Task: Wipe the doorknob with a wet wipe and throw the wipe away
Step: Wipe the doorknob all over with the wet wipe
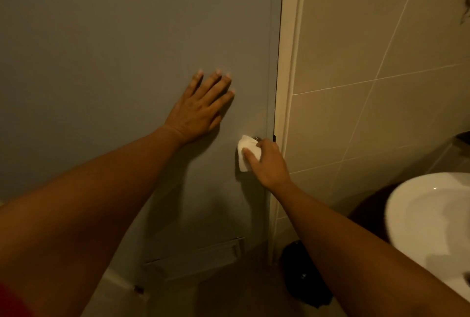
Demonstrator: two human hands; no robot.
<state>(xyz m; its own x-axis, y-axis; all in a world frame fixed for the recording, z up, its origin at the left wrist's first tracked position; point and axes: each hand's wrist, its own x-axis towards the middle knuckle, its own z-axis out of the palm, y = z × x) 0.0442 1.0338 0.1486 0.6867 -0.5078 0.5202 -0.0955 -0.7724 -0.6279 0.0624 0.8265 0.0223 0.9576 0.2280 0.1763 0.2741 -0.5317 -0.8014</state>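
The right hand (pixel 267 161) is closed around a white wet wipe (pixel 246 152), pressing it over the doorknob (pixel 257 138) near the door's right edge; the thumb lies across the front of the wipe and the other fingers curl behind it. The wipe bunches under the grip and sticks out to the left and below the fingers, so it covers most of the knob. Only a small metal tip shows above the knuckles, and it is hard to tell how much of the knob the wipe really wraps. The left hand (pixel 201 110) is open, its palm and spread fingers flat against the grey door (pixel 114 49), up and to the left of the knob and well clear of the wipe. To the right of the door run a pale door frame (pixel 288 87) and a tiled wall (pixel 368 62). A white sink (pixel 417 217) curves in at the lower right, and a dark bin (pixel 302 273) stands on the floor below the right forearm, beside the frame. A vent (pixel 195 258) sits low in the door.
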